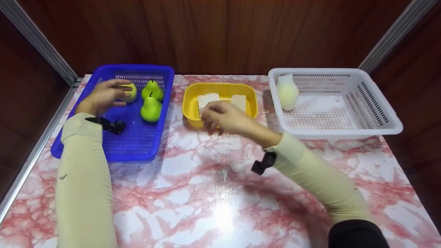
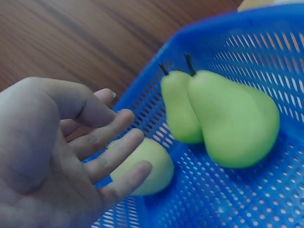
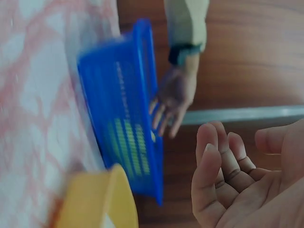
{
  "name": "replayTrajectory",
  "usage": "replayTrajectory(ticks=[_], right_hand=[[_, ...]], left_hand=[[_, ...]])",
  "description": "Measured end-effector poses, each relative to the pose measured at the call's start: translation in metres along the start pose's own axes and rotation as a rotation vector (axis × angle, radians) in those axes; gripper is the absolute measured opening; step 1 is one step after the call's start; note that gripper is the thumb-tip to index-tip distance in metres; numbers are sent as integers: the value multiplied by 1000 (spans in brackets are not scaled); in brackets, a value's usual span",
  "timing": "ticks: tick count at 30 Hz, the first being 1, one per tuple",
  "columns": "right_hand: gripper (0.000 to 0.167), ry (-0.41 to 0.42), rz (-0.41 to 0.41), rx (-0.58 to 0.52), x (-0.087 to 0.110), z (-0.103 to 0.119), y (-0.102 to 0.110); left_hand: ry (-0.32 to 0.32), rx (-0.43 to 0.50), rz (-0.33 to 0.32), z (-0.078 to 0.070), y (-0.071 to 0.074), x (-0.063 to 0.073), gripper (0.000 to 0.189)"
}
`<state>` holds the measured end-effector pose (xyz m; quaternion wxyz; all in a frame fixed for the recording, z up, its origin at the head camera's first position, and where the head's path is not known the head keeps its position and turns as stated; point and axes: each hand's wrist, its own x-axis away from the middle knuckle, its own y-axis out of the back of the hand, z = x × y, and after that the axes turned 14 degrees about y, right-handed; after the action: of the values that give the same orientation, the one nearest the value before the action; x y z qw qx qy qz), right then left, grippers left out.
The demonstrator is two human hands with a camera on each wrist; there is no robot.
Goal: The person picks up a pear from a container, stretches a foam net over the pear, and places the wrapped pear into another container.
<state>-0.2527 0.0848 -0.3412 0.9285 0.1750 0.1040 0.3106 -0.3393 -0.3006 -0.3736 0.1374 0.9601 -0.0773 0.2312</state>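
My left hand hovers over the blue basket with loosely bent fingers, holding nothing. Right beside it is a pale yellow-green round fruit, partly hidden by the fingers in the left wrist view. Two green pears with dark stems lie against each other on the basket's right side. My right hand is over the front rim of the yellow box, its fingers loosely curled and nothing in them in the right wrist view. White foam net sleeves lie in that box in two places, partly covered by the hand.
A white basket stands at the right, with a pear in a foam net at its left end. The marbled table spreads in front, and wooden panels wall the back and sides.
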Motion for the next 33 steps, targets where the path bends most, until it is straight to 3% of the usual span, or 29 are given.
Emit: replayTrajectory(ticks=[6,19,24,33], right_hand=[[34,-27,106,-78,-11,-13,-40],[40,-107,186,-152,-25,-36,-101],[42,-113,198,-196,-27,-38,-114],[37,-134,192,-248,-29,-39,-127]], left_hand=[[68,-147,87,12,-6,-8,58],[60,-294,164,24,-23,-24,72],[56,-289,146,27,-29,-29,77],[41,-265,182,30,-38,-38,77]])
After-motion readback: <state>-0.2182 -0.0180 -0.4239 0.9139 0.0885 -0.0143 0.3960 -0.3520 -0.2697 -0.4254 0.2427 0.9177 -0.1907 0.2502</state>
